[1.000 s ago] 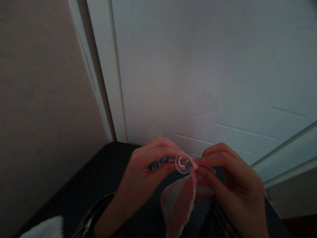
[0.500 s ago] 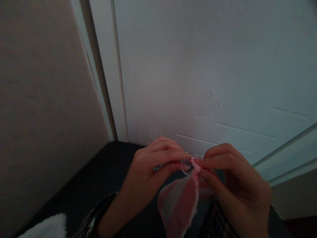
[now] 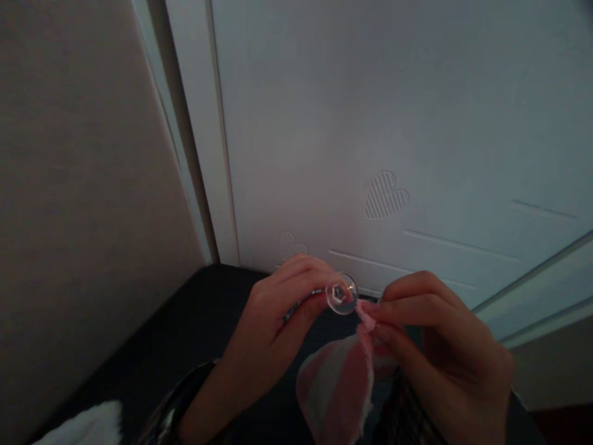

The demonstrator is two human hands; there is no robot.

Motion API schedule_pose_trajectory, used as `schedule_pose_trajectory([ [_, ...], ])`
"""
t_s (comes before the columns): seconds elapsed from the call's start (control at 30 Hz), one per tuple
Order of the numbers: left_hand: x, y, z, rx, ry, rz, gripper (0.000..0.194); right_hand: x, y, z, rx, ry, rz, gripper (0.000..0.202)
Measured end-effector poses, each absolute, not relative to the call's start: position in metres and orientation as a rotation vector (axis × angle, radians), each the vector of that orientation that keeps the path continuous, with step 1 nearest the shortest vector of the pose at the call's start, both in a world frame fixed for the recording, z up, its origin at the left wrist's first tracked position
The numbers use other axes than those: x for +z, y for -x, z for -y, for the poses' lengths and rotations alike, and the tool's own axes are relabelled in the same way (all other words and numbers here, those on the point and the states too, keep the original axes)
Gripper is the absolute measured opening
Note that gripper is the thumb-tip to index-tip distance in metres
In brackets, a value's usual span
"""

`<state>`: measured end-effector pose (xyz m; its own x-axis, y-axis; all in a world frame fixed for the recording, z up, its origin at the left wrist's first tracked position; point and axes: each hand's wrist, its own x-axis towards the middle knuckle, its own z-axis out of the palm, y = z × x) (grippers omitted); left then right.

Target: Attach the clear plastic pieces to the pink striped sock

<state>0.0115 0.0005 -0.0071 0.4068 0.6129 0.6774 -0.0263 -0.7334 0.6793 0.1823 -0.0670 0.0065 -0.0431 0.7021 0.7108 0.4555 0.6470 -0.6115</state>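
Note:
My left hand [image 3: 282, 321] is closed in a pinch on a small clear piece with a round transparent disc [image 3: 341, 294] at one end. A six-sided shape shows at the disc's centre, and a shiny part runs back between thumb and fingers. Its exact kind is unclear. Between the thumb and fingertips of my right hand [image 3: 445, 340] is the bunched corner of a pink and white striped cloth [image 3: 336, 383], which hangs down below. The pinched corner sits just right of the disc; whether they touch is hard to tell.
Behind my hands stands a white panel [image 3: 324, 123] with embossed hearts and lines. A plain wall [image 3: 83, 185] rises at the left. Below lies a dark surface [image 3: 176, 321], with a white fluffy item [image 3: 88, 423] at the lower left.
The clear disc has shifted left and slightly up, out from behind the cloth's corner, and now faces me more fully. My right hand stays nearly in place with the cloth.

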Motion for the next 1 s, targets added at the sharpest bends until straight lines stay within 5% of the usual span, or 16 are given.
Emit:
schedule_pose_trajectory([
  [1.0,-0.0112,-0.0097,0.0006,1.172,-2.136,-0.324,0.015,0.0049,-0.1833,0.066,0.237,0.974,1.681,0.018],
])
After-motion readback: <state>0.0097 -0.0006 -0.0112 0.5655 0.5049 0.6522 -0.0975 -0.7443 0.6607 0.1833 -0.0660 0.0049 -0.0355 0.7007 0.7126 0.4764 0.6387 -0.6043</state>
